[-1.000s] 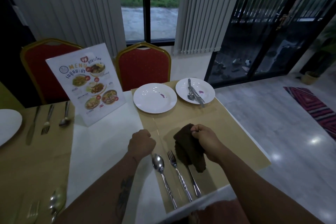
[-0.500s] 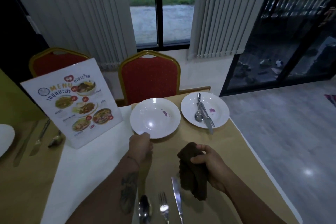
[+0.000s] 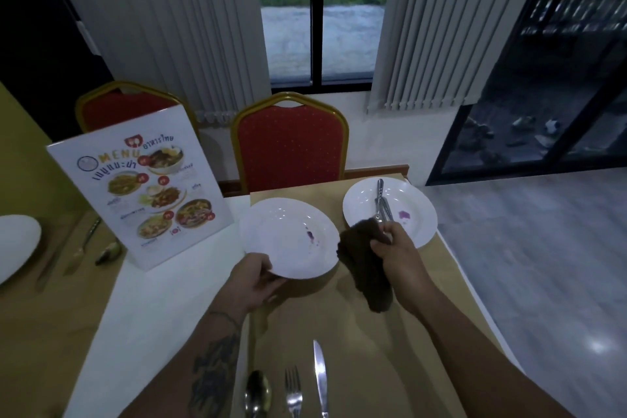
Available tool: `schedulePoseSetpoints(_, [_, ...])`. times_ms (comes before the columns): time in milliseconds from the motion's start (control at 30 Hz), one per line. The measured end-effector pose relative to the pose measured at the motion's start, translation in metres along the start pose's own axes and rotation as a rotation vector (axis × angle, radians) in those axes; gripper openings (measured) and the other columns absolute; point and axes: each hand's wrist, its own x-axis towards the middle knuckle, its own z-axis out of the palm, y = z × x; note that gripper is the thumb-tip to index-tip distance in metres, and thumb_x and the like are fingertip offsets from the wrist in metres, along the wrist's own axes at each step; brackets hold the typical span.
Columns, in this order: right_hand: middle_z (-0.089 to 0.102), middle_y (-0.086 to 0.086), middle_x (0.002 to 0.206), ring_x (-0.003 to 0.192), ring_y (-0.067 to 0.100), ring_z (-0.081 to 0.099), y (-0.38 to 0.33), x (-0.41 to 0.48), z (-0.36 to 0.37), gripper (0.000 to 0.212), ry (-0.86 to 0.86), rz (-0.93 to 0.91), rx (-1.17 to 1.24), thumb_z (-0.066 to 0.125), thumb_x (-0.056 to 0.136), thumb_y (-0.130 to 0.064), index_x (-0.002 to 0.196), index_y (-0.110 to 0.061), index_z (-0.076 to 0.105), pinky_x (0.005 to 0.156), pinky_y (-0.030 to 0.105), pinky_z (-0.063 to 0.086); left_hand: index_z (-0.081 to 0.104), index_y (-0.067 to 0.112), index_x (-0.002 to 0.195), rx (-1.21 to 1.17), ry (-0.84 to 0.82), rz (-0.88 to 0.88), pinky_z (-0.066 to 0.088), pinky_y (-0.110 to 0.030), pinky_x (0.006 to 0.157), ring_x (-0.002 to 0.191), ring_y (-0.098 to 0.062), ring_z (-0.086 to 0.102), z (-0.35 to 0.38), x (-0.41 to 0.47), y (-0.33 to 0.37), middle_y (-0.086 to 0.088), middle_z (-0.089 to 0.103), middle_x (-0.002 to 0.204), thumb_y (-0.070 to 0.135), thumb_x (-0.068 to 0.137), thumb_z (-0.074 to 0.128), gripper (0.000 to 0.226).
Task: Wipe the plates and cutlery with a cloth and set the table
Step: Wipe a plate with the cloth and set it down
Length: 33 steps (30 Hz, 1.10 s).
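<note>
Table (image 3: 339, 322): left hand (image 3: 256, 276) on plate (image 3: 288, 234), right hand (image 3: 395, 248) around cloth (image 3: 366, 268), perhaps cutlery (image 3: 380, 200).

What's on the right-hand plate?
On the right plate: metal cutlery and a purple stain. The right hand, gripping the brown cloth, covers the cutlery's near ends and part of the rim; piece count unclear.

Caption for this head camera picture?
Left hand grips a stained white plate; right hand holds a dark brown cloth near a second plate.
</note>
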Motion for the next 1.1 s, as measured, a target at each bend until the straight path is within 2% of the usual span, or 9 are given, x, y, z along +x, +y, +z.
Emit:
schedulePoseSetpoints(100, [0.063,-0.007,0.105,0.106,0.017,0.061,-0.025,-0.003,0.036,0.023,0.075,-0.219,-0.158,0.048,0.098,-0.010,0.113,-0.028,0.054,0.089,0.034,0.051,0.054,-0.003,0.114,0.029,-0.067,0.003,0.061,-0.041,0.068,0.097,-0.034,0.061,-0.016,-0.015,0.002,-0.023,0.059,0.125,-0.011,0.086,0.041,0.032])
schedulePoseSetpoints(200, [0.066,0.000,0.121,0.113,0.020,0.061,-0.027,-0.024,0.076,0.034,-0.074,-0.380,-0.374,0.052,0.096,-0.010,0.125,-0.026,0.057,0.099,0.037,0.051,0.047,0.003,0.136,-0.035,-0.195,0.011,0.061,-0.049,0.073,0.112,-0.044,0.058,-0.039,-0.028,0.008,-0.025,0.056,0.132,-0.013,0.080,0.042,0.059])
schedulePoseSetpoints(300, [0.064,0.003,0.132,0.119,0.022,0.059,-0.008,-0.049,0.102,0.041,-0.278,-0.430,-0.727,0.052,0.098,-0.022,0.139,-0.023,0.055,0.097,0.030,0.046,0.045,0.014,0.142,-0.005,-0.339,0.104,0.055,-0.060,0.085,0.120,-0.050,0.053,-0.052,-0.047,0.018,-0.026,0.053,0.137,-0.011,0.078,0.043,0.069])
schedulePoseSetpoints(433, [0.041,0.008,0.154,0.135,0.029,0.045,0.005,-0.063,0.114,0.065,-0.192,-0.334,-0.926,0.040,0.096,-0.048,0.154,-0.020,0.032,0.108,0.041,0.041,0.050,0.018,0.139,0.093,-0.431,0.141,0.052,-0.062,0.090,0.121,-0.050,0.052,-0.070,-0.079,0.032,-0.025,0.053,0.137,-0.003,0.068,0.054,0.074])
schedulePoseSetpoints(633, [0.017,0.005,0.167,0.152,0.025,0.018,-0.025,-0.080,0.127,0.065,-0.062,-0.356,-0.624,0.038,0.099,-0.034,0.159,-0.017,0.019,0.123,0.050,0.020,0.062,0.028,0.125,0.387,-0.584,0.127,0.058,-0.048,0.084,0.097,-0.036,0.063,-0.078,-0.125,0.044,-0.017,0.067,0.116,-0.004,0.086,0.046,0.052])
schedulePoseSetpoints(767, [0.051,-0.002,0.150,0.139,0.015,0.044,-0.040,-0.124,0.137,0.045,-0.095,-0.552,-0.410,0.046,0.095,-0.017,0.139,-0.020,0.059,0.119,0.036,0.033,0.062,0.021,0.126,0.366,-0.616,0.166,0.060,-0.044,0.077,0.094,-0.035,0.062,-0.088,-0.139,0.066,-0.018,0.067,0.108,0.005,0.071,0.054,0.057])
schedulePoseSetpoints(900, [0.064,-0.015,0.133,0.121,0.006,0.059,-0.030,-0.153,0.129,0.042,-0.106,-0.617,-0.609,0.052,0.080,-0.017,0.113,-0.024,0.076,0.103,0.026,0.046,0.056,0.011,0.133,0.286,-0.557,0.241,0.059,-0.047,0.077,0.095,-0.036,0.061,-0.102,-0.143,0.074,-0.019,0.064,0.112,0.012,0.058,0.056,0.075])
schedulePoseSetpoints(1000, [0.067,-0.010,0.126,0.111,0.016,0.062,-0.029,-0.143,0.118,0.039,0.037,-0.550,-0.780,0.049,0.080,-0.016,0.109,-0.023,0.075,0.093,0.032,0.052,0.057,0.012,0.132,0.303,-0.559,0.226,0.059,-0.045,0.074,0.092,-0.033,0.061,-0.108,-0.145,0.058,-0.017,0.065,0.108,0.013,0.053,0.061,0.079])
schedulePoseSetpoints(1100, [0.053,0.001,0.141,0.126,0.027,0.052,-0.040,-0.125,0.125,0.039,0.128,-0.431,-0.808,0.044,0.089,-0.015,0.123,-0.013,0.064,0.109,0.042,0.042,0.059,0.021,0.129,0.365,-0.623,0.184,0.058,-0.043,0.071,0.086,-0.031,0.064,-0.098,-0.156,0.043,-0.015,0.068,0.103,0.012,0.060,0.058,0.070])
